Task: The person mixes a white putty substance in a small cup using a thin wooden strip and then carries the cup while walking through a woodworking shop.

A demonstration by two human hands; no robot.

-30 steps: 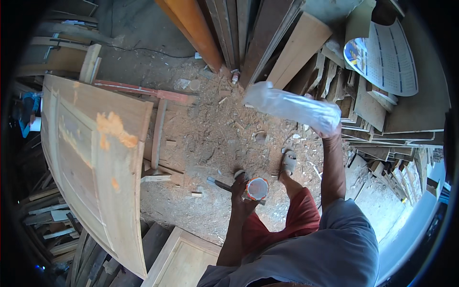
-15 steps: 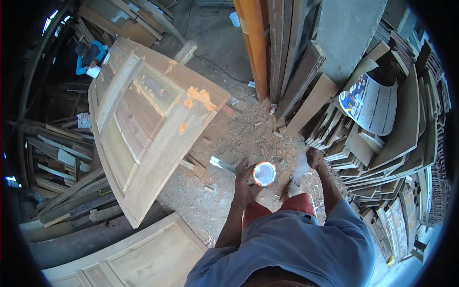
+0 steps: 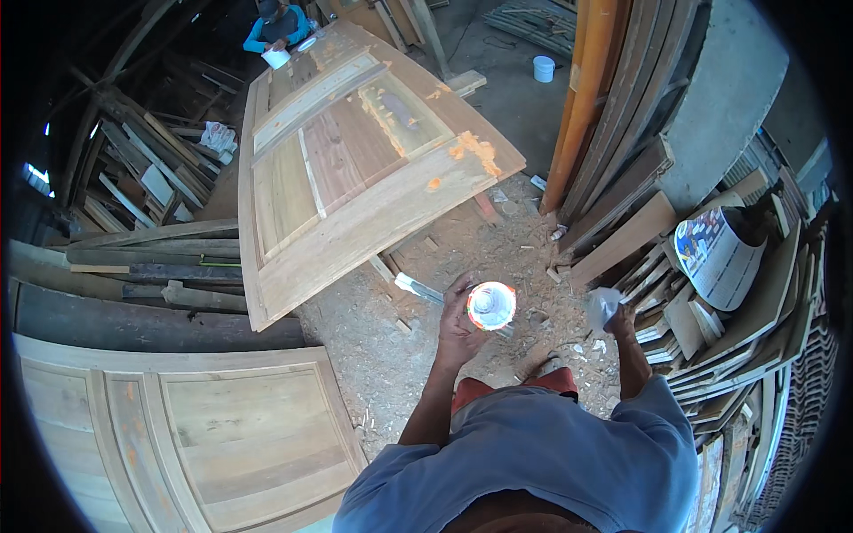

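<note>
My left hand (image 3: 457, 327) is wrapped round a small white tub (image 3: 491, 306) with an orange-marked rim, its mouth facing up. A flat tool with a pale end (image 3: 416, 288), perhaps a scraper, sticks out leftward from the same hand. Out to the right, my right hand (image 3: 623, 322) is closed on a crumpled, see-through plastic bag (image 3: 603, 307). Ahead to the left lies a raised wooden door (image 3: 355, 253), with orange filler (image 3: 477, 153) smeared over its frame and panels. Neither hand touches the door.
A second panelled door (image 3: 258, 444) lies at lower left. Beyond the raised door a co-worker (image 3: 277, 25) holds a white container (image 3: 276, 58). Stacked boards (image 3: 737, 329) stand close on my right, by an orange post (image 3: 582, 98). A white bucket (image 3: 544, 68) sits farther off. Shavings litter the floor.
The view has swung left, so the doors and co-worker sit farther right in it. My right hand has moved outward with the bag; my left still holds the tub and tool.
</note>
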